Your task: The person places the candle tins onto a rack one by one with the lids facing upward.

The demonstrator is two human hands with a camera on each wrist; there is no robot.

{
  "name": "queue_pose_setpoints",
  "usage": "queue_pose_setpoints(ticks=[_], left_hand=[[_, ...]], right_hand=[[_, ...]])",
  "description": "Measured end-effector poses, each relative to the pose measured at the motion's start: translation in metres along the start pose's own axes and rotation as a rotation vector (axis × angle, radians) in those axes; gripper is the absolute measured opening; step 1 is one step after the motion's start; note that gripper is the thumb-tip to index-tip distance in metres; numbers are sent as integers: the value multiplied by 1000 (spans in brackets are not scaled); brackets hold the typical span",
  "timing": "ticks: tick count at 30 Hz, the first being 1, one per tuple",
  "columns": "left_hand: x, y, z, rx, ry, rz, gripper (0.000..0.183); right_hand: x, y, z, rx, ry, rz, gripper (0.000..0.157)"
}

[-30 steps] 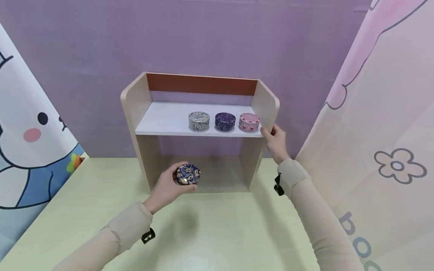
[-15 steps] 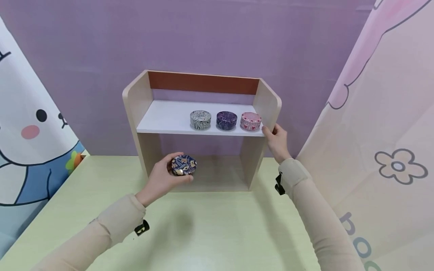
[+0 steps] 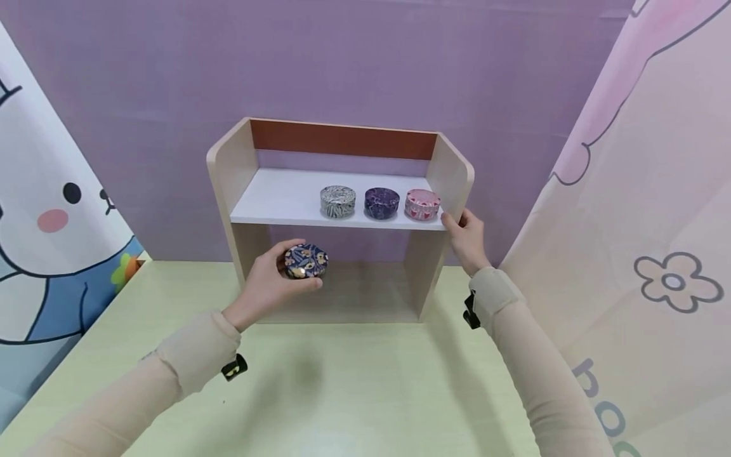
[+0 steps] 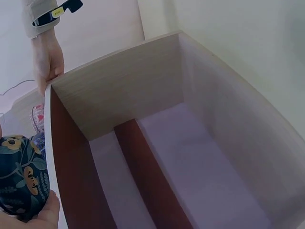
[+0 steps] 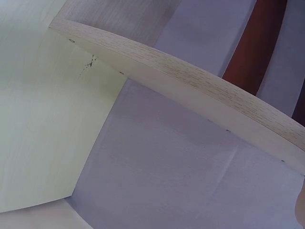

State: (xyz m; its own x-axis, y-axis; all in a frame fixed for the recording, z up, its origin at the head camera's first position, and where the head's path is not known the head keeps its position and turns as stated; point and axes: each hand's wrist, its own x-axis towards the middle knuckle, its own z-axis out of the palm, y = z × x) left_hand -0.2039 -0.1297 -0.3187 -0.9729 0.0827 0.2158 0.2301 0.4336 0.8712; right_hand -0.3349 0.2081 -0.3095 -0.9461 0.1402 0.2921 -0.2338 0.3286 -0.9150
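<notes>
My left hand (image 3: 264, 279) pinches a round tin (image 3: 306, 261) with a navy floral lid, thumb on the near side and fingers on the far side. In the head view the tin overlaps the lower opening of a small wooden shelf (image 3: 225, 165), below its white upper board (image 3: 274, 197). The left wrist view shows the floral tin (image 4: 21, 179) at the lower left, beside the board's edge. My right hand (image 3: 468, 244) grips the front edge of the shelf's right side panel, thumb in front. Only a sliver of that hand appears in the right wrist view.
On the right half of the upper board stand three more round tins in a row: a black-and-white one (image 3: 337, 202), a dark purple one (image 3: 381, 204) and a pink one (image 3: 422, 205). The shelf stands on a pale green table (image 3: 365, 387) before a purple backdrop (image 3: 354, 63).
My left hand has raised the floral tin and carried it slightly left, from low in front of the shelf to nearer the upper board. The right hand keeps its grip on the side panel.
</notes>
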Motion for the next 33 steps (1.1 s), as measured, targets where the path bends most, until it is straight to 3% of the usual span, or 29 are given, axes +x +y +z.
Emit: queue_pose_setpoints(ticks=[13,21,33], left_hand=[[23,7,-19,65,53,5,83],[40,13,-35,45,101,-2,81],[59,21,-49,46,118,-12,83]], right_hand=[[-4,-2,-1,0,-14,11,43],[-1,-2,-1,-9,-16,4,43],[-1,-2,-2,-3,-13,4,43]])
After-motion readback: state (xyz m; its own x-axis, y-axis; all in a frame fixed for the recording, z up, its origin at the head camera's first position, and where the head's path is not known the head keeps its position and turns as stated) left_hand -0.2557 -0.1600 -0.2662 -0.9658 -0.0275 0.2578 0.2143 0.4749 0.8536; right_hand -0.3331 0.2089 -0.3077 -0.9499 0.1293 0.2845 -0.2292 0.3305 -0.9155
